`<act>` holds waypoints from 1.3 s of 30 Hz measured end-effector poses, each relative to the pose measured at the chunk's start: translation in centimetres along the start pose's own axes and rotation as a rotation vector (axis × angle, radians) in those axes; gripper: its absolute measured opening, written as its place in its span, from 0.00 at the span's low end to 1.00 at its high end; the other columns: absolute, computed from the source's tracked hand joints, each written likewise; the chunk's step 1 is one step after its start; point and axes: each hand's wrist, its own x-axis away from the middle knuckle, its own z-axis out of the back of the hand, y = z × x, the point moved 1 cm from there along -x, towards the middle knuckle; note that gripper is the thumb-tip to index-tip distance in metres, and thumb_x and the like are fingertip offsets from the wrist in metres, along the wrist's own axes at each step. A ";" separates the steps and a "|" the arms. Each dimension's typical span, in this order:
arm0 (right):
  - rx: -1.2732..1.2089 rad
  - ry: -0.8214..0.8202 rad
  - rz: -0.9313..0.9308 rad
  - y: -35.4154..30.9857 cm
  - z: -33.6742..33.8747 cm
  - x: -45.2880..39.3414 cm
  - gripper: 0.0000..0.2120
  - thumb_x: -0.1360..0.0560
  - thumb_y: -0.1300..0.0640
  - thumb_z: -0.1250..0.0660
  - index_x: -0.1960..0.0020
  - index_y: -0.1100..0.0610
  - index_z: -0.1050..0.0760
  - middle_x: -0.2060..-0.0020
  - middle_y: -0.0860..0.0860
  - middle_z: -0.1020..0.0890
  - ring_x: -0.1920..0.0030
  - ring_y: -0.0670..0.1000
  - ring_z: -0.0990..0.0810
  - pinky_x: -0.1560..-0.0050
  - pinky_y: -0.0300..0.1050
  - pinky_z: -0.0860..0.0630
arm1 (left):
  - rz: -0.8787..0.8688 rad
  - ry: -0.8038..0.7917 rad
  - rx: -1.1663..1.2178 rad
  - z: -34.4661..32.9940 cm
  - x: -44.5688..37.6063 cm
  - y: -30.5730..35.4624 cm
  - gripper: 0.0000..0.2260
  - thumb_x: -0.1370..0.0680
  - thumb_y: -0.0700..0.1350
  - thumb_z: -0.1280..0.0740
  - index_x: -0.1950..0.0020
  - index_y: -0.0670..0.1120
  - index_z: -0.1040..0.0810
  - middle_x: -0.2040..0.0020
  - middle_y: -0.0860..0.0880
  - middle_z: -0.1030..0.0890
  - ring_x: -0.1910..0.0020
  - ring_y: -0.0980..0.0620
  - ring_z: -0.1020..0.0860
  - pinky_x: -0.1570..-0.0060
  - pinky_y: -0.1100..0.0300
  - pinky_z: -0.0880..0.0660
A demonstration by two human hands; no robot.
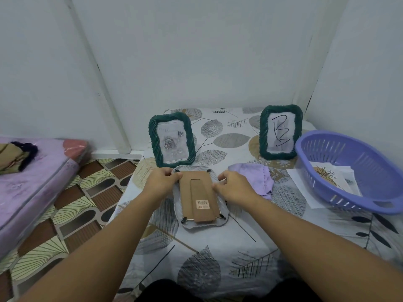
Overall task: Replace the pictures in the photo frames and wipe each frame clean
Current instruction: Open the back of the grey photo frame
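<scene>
A pale grey photo frame [198,225] lies face down on the bed, its brown cardboard back [197,195] with a barcode sticker turned up. My left hand [162,179] pinches the frame's upper left edge. My right hand [234,187] pinches its upper right edge. Behind it two dark green frames stand upright: one with a rose picture [172,139], one with a hand-drawn letter B [280,131]. A lilac cloth [259,178] lies crumpled just right of my right hand.
A purple plastic basket [353,171] at the right holds several printed pictures [327,176]. The leaf-patterned bedsheet [218,258] covers the surface. A pink mattress [32,177] with folded fabric lies at the left, across patterned floor tiles [82,205]. White walls close in behind.
</scene>
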 end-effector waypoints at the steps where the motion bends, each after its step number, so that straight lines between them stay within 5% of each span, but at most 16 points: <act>1: 0.019 0.002 -0.002 0.2 -0.1 -0.2 0.17 0.25 0.48 0.30 0.38 0.52 0.23 0.46 0.49 0.16 0.44 0.52 0.20 0.42 0.48 0.22 | -0.027 0.036 -0.093 -0.1 -0.1 0.0 0.06 0.20 0.47 0.28 0.50 0.45 0.16 0.56 0.47 0.16 0.56 0.47 0.18 0.52 0.51 0.20; 6: 0.078 0.021 0.011 1.0 0.1 -0.9 0.08 0.24 0.50 0.30 0.50 0.55 0.21 0.57 0.50 0.15 0.51 0.52 0.19 0.47 0.49 0.21 | -0.070 0.074 -0.302 -1.1 -0.5 -0.4 0.17 0.21 0.51 0.27 0.35 0.46 0.18 0.44 0.45 0.16 0.46 0.48 0.20 0.45 0.57 0.25; 17: 0.206 0.152 0.038 -0.4 0.1 -2.6 0.09 0.20 0.47 0.36 0.47 0.52 0.24 0.51 0.51 0.17 0.49 0.55 0.20 0.52 0.49 0.22 | -0.043 0.225 -0.168 -2.1 -0.5 -1.4 0.05 0.20 0.47 0.31 0.49 0.49 0.15 0.56 0.53 0.17 0.51 0.51 0.20 0.50 0.58 0.27; 22: 0.223 0.145 -0.012 -0.8 -0.3 -3.5 0.11 0.21 0.45 0.36 0.49 0.53 0.23 0.51 0.50 0.17 0.49 0.55 0.20 0.52 0.49 0.22 | 0.007 0.243 -0.094 -2.2 -0.8 -1.4 0.05 0.21 0.46 0.28 0.54 0.48 0.13 0.60 0.57 0.18 0.59 0.62 0.24 0.54 0.61 0.30; 29: 0.201 0.129 -0.056 -0.2 -1.2 -3.8 0.14 0.22 0.39 0.37 0.55 0.50 0.30 0.55 0.48 0.19 0.52 0.55 0.20 0.54 0.49 0.24 | 0.033 0.243 -0.084 -2.5 -1.0 -1.2 0.07 0.25 0.50 0.23 0.59 0.47 0.13 0.61 0.54 0.16 0.61 0.61 0.23 0.65 0.64 0.30; 39: 0.198 0.138 -0.088 -0.3 -1.6 -4.1 0.17 0.22 0.37 0.38 0.56 0.51 0.31 0.54 0.50 0.19 0.50 0.57 0.21 0.54 0.49 0.26 | 0.050 0.263 -0.098 -2.7 -1.2 -1.2 0.07 0.25 0.49 0.23 0.59 0.47 0.13 0.61 0.53 0.16 0.60 0.58 0.22 0.56 0.60 0.27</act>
